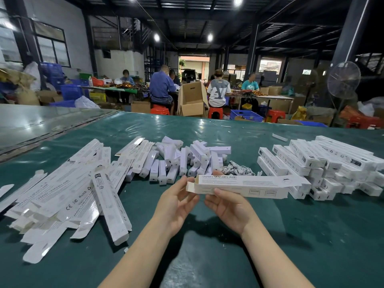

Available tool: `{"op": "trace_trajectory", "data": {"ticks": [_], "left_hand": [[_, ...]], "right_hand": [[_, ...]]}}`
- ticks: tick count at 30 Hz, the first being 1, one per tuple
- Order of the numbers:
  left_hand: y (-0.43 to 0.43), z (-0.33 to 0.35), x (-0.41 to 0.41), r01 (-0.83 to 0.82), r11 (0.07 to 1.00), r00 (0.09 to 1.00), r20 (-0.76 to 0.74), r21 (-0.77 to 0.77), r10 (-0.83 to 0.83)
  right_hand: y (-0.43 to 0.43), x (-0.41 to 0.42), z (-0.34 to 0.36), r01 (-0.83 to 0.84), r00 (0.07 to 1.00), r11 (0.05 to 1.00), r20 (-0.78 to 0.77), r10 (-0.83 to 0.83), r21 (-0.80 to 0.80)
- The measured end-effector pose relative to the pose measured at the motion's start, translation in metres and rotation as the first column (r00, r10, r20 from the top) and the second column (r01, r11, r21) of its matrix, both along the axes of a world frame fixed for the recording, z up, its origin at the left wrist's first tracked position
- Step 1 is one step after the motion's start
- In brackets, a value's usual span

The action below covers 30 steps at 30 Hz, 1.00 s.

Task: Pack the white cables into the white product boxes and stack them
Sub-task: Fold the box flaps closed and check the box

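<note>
Above green table (311, 235), upturned right hand (228, 204) grips long white box (245, 186), left hand (176, 202) fingers pinching its end flap.

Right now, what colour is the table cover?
Dark green and glossy, the table cover; seen best in the head view.

The long white cardboard box (245, 186) hides my right hand's (226, 206) fingers and half the tangled white cables (236, 169) behind it; small print's unreadable.
</note>
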<state>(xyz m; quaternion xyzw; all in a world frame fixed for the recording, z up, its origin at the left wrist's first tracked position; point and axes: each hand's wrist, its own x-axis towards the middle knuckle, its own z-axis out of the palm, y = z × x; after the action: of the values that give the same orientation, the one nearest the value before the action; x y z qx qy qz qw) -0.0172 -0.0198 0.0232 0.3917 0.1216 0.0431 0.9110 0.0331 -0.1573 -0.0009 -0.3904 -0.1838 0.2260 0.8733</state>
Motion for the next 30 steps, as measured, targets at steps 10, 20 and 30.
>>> {"op": "trace_trajectory", "data": {"ticks": [10,20,30], "left_hand": [[-0.002,-0.003,0.000,-0.068,0.987,0.993,0.102,0.142,0.054],[-0.009,0.001,-0.003,-0.143,0.981,0.989,0.056,0.128,0.137],[-0.017,-0.002,-0.001,-0.263,0.965,0.964,-0.036,0.014,0.263]], "right_hand": [[-0.002,0.002,0.000,0.032,0.997,0.995,0.074,-0.025,-0.097],[-0.002,0.002,-0.002,0.012,0.996,0.996,0.089,-0.004,-0.085],[0.006,-0.001,-0.003,0.044,0.992,0.990,0.123,-0.027,-0.138]]}}
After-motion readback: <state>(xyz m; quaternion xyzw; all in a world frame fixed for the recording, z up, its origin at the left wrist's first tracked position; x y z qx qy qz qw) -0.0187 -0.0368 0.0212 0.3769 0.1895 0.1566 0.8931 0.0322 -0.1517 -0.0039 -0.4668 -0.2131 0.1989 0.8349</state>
